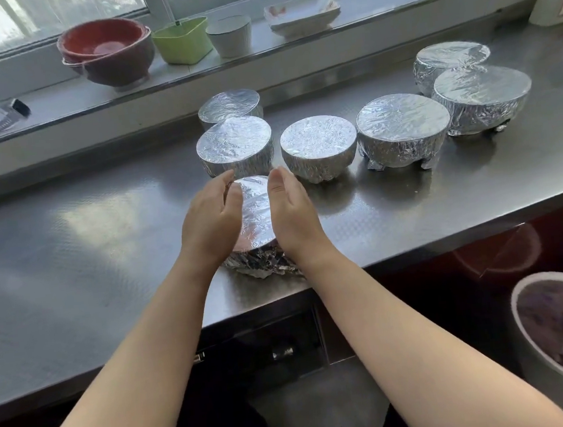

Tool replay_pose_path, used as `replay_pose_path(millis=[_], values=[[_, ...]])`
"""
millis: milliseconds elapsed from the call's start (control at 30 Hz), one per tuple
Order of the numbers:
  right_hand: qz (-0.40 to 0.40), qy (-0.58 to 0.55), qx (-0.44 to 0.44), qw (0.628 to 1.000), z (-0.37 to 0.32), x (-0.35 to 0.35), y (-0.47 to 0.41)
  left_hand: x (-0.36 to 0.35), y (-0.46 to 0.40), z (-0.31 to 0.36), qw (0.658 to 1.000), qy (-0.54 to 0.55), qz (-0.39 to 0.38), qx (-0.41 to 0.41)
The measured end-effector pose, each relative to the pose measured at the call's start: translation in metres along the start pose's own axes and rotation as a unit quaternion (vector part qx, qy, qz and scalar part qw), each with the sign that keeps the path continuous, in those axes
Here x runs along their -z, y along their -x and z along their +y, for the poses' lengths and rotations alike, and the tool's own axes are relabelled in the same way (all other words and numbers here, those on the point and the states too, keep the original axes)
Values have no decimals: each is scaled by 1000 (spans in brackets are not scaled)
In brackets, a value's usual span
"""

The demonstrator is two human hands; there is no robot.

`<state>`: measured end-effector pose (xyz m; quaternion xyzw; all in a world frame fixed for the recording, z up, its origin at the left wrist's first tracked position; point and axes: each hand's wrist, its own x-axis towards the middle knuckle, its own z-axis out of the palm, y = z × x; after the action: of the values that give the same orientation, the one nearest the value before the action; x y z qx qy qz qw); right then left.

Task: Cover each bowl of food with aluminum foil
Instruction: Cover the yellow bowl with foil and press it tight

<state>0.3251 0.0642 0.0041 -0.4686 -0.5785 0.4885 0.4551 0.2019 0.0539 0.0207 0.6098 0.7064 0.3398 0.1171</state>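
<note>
Foil-covered bowl between two cupped hands

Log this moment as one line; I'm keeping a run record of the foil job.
step: shaping foil | left hand and right hand: cupping nearest foil-covered bowl | counter: six other bowls already covered

two bare forearms, no sleeves in view up to the frame edge, left hand and right hand without gloves, rings, watch or bracelets, short plain nails where visible, dark clothing dimly seen below, details too blurred to tell
</note>
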Motion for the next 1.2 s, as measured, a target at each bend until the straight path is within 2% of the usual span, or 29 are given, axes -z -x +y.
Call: replay_pose_path(millis=[133, 300, 367, 433, 533, 633, 700, 800, 867, 967, 1067, 1200], values=[[-11, -68, -23, 997, 4, 7, -2, 1, -1, 0, 1000, -22, -18, -6], [-58, -148, -148, 976, 27, 10, -9, -1, 1, 1, 995, -94, -40, -16], [-62, -130, -185, 972, 21, 17, -10, -1, 2, 2, 992, -118, -47, -26], [-11, -138, -156, 978, 5, 27, -8, -1, 1, 2, 989, -132, -56, -34], [75, -185, -55, 978, -2, 32, -9, -2, 0, 1, 988, -143, -55, -38], [15, -140, -24, 990, 2, 17, 1, -3, 1, 3, 988, -143, -52, -30], [-35, -116, -56, 991, 17, 7, 5, -3, 1, 4, 988, -144, -51, -28], [-61, -145, -90, 983, 35, 9, 6, -3, 1, 5, 987, -150, -49, -30], [-57, -136, -108, 983, 40, 9, 1, -3, -1, 5, 987, -152, -46, -20], [9, -136, -95, 986, 32, 12, -3, -8, 1, 7, 987, -160, -29, 6], [85, -123, -35, 988, 11, 21, 6, -12, -2, 11, 983, -166, -38, 62], [28, -35, 23, 999, -1, 18, 26, -1, -4, 16, 982, -128, -94, 98]])
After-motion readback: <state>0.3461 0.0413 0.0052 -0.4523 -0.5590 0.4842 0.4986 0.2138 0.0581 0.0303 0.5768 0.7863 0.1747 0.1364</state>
